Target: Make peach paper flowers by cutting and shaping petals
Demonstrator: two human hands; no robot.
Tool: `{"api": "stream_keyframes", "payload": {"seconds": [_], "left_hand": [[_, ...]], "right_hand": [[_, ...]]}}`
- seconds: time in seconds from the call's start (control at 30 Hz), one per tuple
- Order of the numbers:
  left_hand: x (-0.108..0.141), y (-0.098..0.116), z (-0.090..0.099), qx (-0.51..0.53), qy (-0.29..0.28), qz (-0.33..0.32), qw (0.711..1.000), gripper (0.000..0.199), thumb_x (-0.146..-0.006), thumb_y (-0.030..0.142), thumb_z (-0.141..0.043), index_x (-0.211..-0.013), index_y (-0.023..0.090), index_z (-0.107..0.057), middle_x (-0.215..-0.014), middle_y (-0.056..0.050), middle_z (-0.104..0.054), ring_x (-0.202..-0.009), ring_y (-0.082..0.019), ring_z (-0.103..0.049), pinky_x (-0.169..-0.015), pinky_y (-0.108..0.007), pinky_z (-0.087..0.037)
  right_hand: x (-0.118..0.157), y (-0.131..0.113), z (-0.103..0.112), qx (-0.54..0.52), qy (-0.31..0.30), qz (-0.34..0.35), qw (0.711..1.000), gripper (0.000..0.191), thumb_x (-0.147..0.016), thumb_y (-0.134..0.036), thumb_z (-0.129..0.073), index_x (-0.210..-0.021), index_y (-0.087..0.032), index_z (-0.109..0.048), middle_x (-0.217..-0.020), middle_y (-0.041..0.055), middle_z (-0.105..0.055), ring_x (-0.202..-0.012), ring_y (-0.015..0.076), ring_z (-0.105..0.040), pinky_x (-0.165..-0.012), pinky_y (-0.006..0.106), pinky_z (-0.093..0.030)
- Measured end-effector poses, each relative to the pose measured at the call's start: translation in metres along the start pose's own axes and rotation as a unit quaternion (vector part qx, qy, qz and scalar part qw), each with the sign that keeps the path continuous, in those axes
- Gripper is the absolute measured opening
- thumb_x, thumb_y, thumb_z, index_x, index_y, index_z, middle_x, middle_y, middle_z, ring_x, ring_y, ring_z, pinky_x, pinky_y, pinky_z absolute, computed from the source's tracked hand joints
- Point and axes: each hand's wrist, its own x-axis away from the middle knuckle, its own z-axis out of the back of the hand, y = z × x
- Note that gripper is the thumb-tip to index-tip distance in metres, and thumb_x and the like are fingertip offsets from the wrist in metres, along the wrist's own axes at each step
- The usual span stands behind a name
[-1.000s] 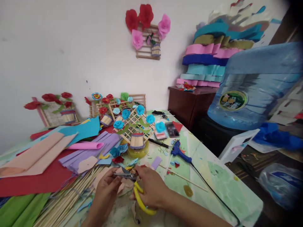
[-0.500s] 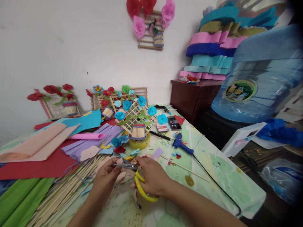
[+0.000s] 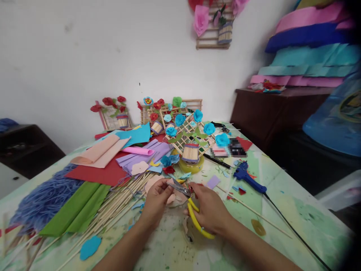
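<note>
Yellow-handled scissors point(image 3: 197, 222) are in my right hand point(image 3: 210, 207), their metal blades pointing left toward my left hand point(image 3: 156, 197). The fingers of my left hand are pinched together beside the blade tips; what they hold is too small to make out. Pale peach paper point(image 3: 153, 183) lies behind and between the hands. Just beyond, a dark red paper flower point(image 3: 169, 170) and blue paper flowers point(image 3: 166, 161) rest before a bamboo lattice with blue flowers and a small stick basket point(image 3: 190, 153).
A blue glue gun point(image 3: 248, 177) with a black cord lies at the right. Thin sticks point(image 3: 121, 203), green paper point(image 3: 76, 207), blue yarn point(image 3: 52, 195) and purple paper point(image 3: 146, 154) cover the left. A dark cabinet point(image 3: 259, 116) stands behind right.
The view has turned left, so everything appears further right and more of the table's left side shows. The scissor blades now look more tilted, and both hands remain close together.
</note>
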Motion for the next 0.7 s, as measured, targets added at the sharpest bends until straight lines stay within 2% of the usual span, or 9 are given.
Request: {"api": "stream_keyframes", "payload": {"seconds": [0.17, 0.37, 0.53, 0.7], "left_hand": [[-0.0004, -0.0004, 0.0003, 0.019, -0.021, 0.02, 0.999, 0.026, -0.061, 0.029, -0.077, -0.078, 0.014, -0.064, -0.074, -0.001, -0.063, -0.068, -0.01, -0.057, -0.065, -0.021, -0.045], [-0.0001, -0.0027, 0.0009, 0.026, -0.009, 0.042, 0.999, 0.025, -0.062, 0.029, -0.076, -0.079, 0.015, -0.064, -0.073, 0.0, -0.063, -0.066, -0.01, -0.057, -0.063, -0.02, -0.045], [-0.0006, -0.0008, -0.0007, 0.045, 0.011, 0.032, 0.998, 0.028, -0.058, 0.029, -0.079, -0.076, 0.015, -0.064, -0.073, 0.0, -0.063, -0.068, -0.01, -0.057, -0.066, -0.02, -0.045], [-0.0013, -0.0009, -0.0008, 0.048, 0.0, 0.016, 0.999, 0.025, -0.059, 0.027, -0.079, -0.075, 0.014, -0.065, -0.072, 0.0, -0.063, -0.068, -0.009, -0.057, -0.068, -0.02, -0.045]], "right_hand": [[-0.0007, -0.001, 0.0011, 0.016, -0.014, -0.015, 1.0, 0.061, -0.073, -0.047, -0.059, -0.123, -0.015, -0.043, -0.1, 0.0116, -0.063, -0.089, 0.0248, -0.056, -0.074, 0.031, -0.039], [-0.0012, -0.0021, 0.0019, 0.017, -0.022, -0.018, 0.999, 0.06, -0.075, -0.047, -0.057, -0.123, -0.015, -0.043, -0.101, 0.0117, -0.063, -0.09, 0.0251, -0.056, -0.073, 0.031, -0.038], [-0.0014, -0.0009, 0.0009, 0.024, -0.018, -0.016, 0.999, 0.06, -0.075, -0.047, -0.056, -0.124, -0.015, -0.042, -0.098, 0.0116, -0.063, -0.086, 0.0242, -0.056, -0.071, 0.03, -0.037], [-0.0015, -0.0002, -0.0003, 0.024, -0.018, -0.012, 0.999, 0.06, -0.075, -0.048, -0.058, -0.123, -0.015, -0.043, -0.098, 0.0117, -0.063, -0.084, 0.0236, -0.056, -0.07, 0.03, -0.037]]}}
